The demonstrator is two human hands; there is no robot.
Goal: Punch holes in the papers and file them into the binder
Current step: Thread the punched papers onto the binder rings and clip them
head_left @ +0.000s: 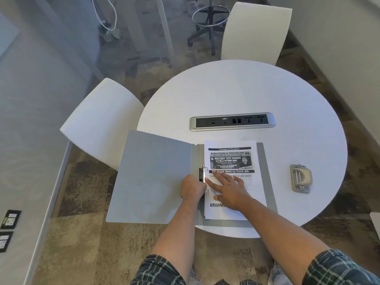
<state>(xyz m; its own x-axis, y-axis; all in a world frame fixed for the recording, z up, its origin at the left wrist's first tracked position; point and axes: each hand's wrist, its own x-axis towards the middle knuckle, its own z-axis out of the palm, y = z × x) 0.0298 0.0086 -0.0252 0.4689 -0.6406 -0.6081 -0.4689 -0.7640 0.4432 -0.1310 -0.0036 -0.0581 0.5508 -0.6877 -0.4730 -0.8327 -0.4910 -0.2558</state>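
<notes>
Grey binder (152, 177) open | printed papers (232, 161) inside | hands pressing

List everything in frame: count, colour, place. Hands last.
table: 1, white, round, centre
binder: 1, grey, lying open at the table's near edge, left cover hanging past the edge
papers: 1 stack, white with black print, on the binder's right half by the rings
hole punch: 1, grey-beige, on the table right of the binder
socket strip: 1, silver and black, set in the table beyond the binder
chairs: 2, white, one beyond the table, one to its left
stool: 1, black with chrome ring, far background
carpet: patterned brown, floor
left hand: 1, at the ring mechanism
right hand: 1, flat on the papers
</notes>
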